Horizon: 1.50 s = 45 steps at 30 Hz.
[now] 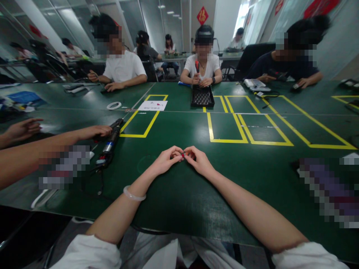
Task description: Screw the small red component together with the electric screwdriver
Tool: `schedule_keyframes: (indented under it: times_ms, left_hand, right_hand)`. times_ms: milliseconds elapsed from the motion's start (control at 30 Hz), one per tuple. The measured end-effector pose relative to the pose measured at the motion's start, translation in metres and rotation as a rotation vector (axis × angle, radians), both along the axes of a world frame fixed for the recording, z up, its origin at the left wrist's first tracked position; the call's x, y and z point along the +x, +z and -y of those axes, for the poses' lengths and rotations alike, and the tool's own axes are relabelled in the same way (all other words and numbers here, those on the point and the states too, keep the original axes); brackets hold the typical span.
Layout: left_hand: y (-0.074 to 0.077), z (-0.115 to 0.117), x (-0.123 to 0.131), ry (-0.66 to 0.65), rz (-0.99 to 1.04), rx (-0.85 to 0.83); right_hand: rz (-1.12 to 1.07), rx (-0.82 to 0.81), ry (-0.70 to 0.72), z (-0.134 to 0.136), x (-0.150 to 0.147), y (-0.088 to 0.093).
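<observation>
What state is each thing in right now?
Left hand: shut, pinching the red part.
Right hand: shut, pinching the same part from the other side.
Red part: held between both hands' fingertips.
Power screwdriver: lying flat, a co-worker's hand on it.
Tray: flat on the table, untouched.
White ring: lying flat, untouched.
Paper: lying flat.

Dark green table, yellow taped rectangles toward the far edge. Small red piece (between fingertips). Pale translucent bangle. Black tray; white paper; white ring.
</observation>
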<state>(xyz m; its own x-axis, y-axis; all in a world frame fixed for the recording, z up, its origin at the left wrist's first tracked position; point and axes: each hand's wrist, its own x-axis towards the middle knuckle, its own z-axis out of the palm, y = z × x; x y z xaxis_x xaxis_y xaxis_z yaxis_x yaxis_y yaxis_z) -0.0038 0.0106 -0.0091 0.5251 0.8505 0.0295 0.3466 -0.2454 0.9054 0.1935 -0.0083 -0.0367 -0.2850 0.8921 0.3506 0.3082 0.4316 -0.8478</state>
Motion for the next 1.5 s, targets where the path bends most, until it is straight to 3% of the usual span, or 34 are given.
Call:
schedule_keyframes:
  times_ms: [133, 367, 867, 1067, 1267, 1367, 1500]
  left_hand:
    - [0.000, 0.003, 0.002, -0.034, 0.018, -0.032]
    - [0.008, 0.009, 0.007, -0.004, -0.085, 0.129]
    - [0.005, 0.006, 0.004, 0.015, -0.117, 0.145]
    - [0.012, 0.001, -0.001, 0.056, -0.092, 0.107]
    - [0.034, -0.011, -0.043, 0.317, -0.204, 0.239]
    - [0.040, -0.011, -0.081, 0.421, -0.346, 0.328]
    - [0.035, -0.011, -0.147, 0.469, -0.652, 0.513]
  right_hand:
    - [-0.073, -0.083, -0.005, 0.000, 0.000, -0.001]
    - [-0.136, -0.159, 0.001, -0.003, 0.001, -0.004]
    - [-0.115, -0.127, 0.074, -0.001, 0.000, -0.005]
    - [-0.160, -0.146, 0.042, -0.004, 0.001, -0.006]
    - [-0.163, -0.160, 0.036, -0.005, 0.001, -0.007]
    - [-0.165, -0.168, 0.043, -0.005, 0.001, -0.007]
    - [-0.172, -0.192, 0.050, -0.004, 0.000, -0.004]
